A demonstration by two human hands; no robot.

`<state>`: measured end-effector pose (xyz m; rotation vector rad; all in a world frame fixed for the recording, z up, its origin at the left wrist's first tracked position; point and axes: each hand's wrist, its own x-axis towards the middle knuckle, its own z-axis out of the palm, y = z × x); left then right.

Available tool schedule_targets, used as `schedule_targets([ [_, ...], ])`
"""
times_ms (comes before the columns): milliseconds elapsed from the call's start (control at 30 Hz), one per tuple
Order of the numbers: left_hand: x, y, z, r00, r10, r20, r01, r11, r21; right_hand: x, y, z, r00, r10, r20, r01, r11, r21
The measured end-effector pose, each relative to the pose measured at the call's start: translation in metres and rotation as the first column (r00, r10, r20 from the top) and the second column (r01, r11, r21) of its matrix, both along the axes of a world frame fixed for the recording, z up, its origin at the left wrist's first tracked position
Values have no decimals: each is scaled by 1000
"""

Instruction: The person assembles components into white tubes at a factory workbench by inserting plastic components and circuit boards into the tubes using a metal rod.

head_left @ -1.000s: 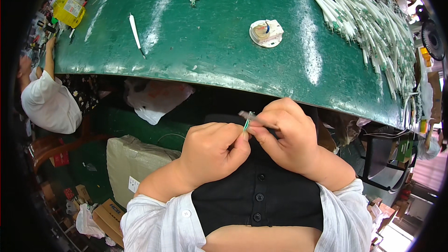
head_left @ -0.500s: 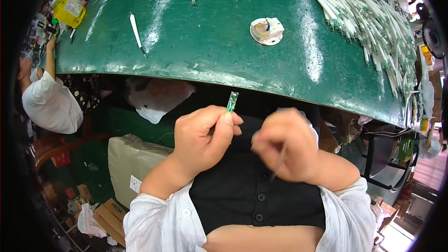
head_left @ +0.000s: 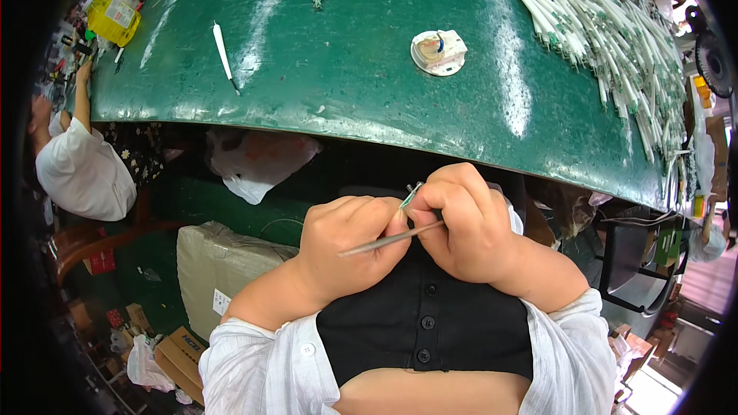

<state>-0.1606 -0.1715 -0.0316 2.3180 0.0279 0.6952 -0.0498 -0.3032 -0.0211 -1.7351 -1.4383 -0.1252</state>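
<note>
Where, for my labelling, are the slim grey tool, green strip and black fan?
Slim grey tool (head_left: 392,239): head view, mid-shaft.
Green strip (head_left: 407,199): head view, exposed end.
Black fan (head_left: 714,66): head view, grille.

A slim green strip (head_left: 407,199) is leaning up and rightward between left hand (head_left: 346,240) and right hand (head_left: 465,223), a silvery bit (head_left: 415,187) showing at its top; a thin grey rod (head_left: 390,240) is slanting below it, its free end pointing lower left.

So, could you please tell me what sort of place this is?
Probably an assembly workshop: tapered white sticks lie heaped on a green worktable, fingers hold a small green strip, and a cardboard box sits nearby.
</note>
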Motion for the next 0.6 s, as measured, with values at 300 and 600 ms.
schedule_targets([
  [300,2,12,13,973,160,-168,-216,891,-400,-16,-10,2,968,232,91,-238,969,61],
  [600,-2,4,1,1000,-9,-20,5,981,-196,3,2,-5,998,-7,-57,14,991,131],
])
